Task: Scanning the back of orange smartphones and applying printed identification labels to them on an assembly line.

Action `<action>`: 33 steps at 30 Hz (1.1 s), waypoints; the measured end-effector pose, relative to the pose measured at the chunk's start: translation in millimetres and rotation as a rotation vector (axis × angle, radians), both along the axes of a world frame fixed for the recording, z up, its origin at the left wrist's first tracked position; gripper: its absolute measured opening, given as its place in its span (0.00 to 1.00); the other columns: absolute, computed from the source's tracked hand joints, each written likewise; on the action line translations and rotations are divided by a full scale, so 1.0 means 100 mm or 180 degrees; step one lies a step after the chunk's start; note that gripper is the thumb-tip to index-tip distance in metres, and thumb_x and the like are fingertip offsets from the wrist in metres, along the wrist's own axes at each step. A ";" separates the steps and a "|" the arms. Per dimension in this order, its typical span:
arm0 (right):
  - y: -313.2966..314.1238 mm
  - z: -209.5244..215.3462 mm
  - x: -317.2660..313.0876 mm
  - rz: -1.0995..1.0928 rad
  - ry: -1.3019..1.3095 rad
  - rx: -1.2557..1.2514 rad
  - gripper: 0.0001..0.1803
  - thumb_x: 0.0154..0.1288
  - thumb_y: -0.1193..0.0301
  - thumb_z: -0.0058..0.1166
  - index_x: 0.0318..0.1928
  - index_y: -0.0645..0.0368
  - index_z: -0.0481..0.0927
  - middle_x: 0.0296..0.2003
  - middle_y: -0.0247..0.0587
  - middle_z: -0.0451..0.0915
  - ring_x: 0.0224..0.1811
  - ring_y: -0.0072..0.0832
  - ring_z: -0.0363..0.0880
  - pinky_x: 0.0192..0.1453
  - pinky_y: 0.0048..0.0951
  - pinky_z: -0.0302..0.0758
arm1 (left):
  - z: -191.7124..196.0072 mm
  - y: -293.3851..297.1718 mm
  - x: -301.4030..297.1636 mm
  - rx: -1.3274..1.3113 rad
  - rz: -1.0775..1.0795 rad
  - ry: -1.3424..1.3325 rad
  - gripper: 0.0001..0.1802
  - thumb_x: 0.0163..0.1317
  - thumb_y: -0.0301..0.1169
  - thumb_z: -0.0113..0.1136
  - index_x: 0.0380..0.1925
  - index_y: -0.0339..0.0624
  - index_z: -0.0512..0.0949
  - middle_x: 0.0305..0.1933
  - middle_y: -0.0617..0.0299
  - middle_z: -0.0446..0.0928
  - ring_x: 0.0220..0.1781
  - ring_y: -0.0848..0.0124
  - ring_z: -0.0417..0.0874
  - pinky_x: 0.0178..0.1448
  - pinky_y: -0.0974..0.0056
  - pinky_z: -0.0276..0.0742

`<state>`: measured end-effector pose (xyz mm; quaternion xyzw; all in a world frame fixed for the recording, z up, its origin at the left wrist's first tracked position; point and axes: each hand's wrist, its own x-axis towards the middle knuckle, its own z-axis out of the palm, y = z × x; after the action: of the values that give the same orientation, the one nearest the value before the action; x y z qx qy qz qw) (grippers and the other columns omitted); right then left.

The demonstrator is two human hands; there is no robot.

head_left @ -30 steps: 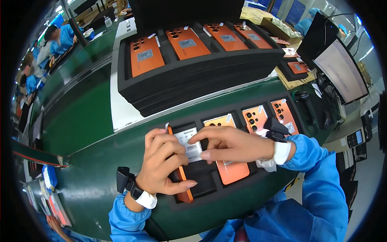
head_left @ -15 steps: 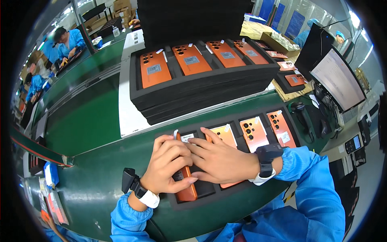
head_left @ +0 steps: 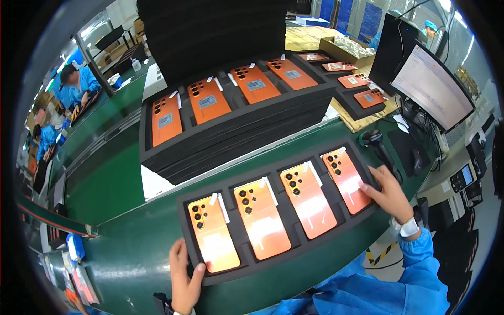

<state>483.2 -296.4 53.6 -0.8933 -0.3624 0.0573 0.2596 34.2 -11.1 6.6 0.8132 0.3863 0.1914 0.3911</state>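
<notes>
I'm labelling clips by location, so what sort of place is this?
Probably a factory workshop, perhaps a phone assembly or packing line: flat orange phones with round dark lenses lie in rectangular black foam trays, and a worker in blue clothing sits at a long green bench.

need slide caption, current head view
Left hand and right hand at opposite ends of a black tray of four orange phones on a green table.

- The person wears a loose blue garment (head_left: pixel 362 289), its cloth creased into folds.
- The right sleeve (head_left: pixel 424 268) is the same blue, roomy and gathered toward the wrist.
- A white band (head_left: pixel 409 228) circles the right wrist.
- A small black device (head_left: pixel 163 303) sits at the left wrist.
- Both hands (head_left: pixel 389 197) are bare.
</notes>
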 end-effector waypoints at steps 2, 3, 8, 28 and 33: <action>-0.11 -0.12 0.07 0.0110 0.0550 0.0188 0.38 0.70 0.66 0.66 0.77 0.65 0.72 0.50 0.43 0.75 0.45 0.29 0.77 0.46 0.29 0.72 | 0.09 -0.18 0.09 0.0102 0.0057 -0.0320 0.27 0.73 0.25 0.67 0.70 0.30 0.76 0.67 0.47 0.77 0.69 0.56 0.79 0.73 0.57 0.74; -0.14 -0.16 0.10 0.0108 0.0556 0.0212 0.38 0.70 0.66 0.66 0.77 0.65 0.72 0.50 0.43 0.75 0.45 0.29 0.77 0.46 0.29 0.72 | 0.17 -0.20 0.08 0.0125 0.0052 -0.0314 0.27 0.73 0.25 0.67 0.70 0.30 0.76 0.67 0.47 0.77 0.69 0.56 0.79 0.73 0.57 0.74; -0.19 -0.32 0.13 0.0068 0.1872 0.1449 0.37 0.68 0.75 0.64 0.77 0.67 0.72 0.66 0.40 0.77 0.66 0.27 0.77 0.69 0.29 0.73 | 0.33 -0.34 -0.08 -0.0838 0.0247 -0.0436 0.37 0.70 0.21 0.67 0.78 0.32 0.68 0.68 0.50 0.78 0.67 0.59 0.80 0.69 0.57 0.77; 1.76 1.02 1.43 0.1035 0.1703 0.1823 0.31 0.79 0.60 0.61 0.72 0.69 0.77 0.66 0.44 0.82 0.64 0.27 0.81 0.66 0.27 0.77 | 1.21 1.83 1.07 -0.0053 0.0723 -0.1211 0.34 0.80 0.47 0.59 0.78 0.41 0.71 0.77 0.52 0.75 0.76 0.65 0.75 0.77 0.58 0.67; 1.00 0.59 1.62 0.0993 0.0309 0.1348 0.27 0.79 0.60 0.61 0.69 0.65 0.80 0.61 0.47 0.84 0.63 0.32 0.81 0.68 0.32 0.77 | 0.56 1.73 0.57 0.0467 0.0644 -0.1267 0.27 0.80 0.41 0.60 0.73 0.39 0.76 0.73 0.55 0.77 0.73 0.66 0.77 0.76 0.60 0.68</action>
<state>644.8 -196.6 112.8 -0.7486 -0.4867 0.0621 0.4458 91.6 161.6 62.9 0.7427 0.3662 0.4137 0.3783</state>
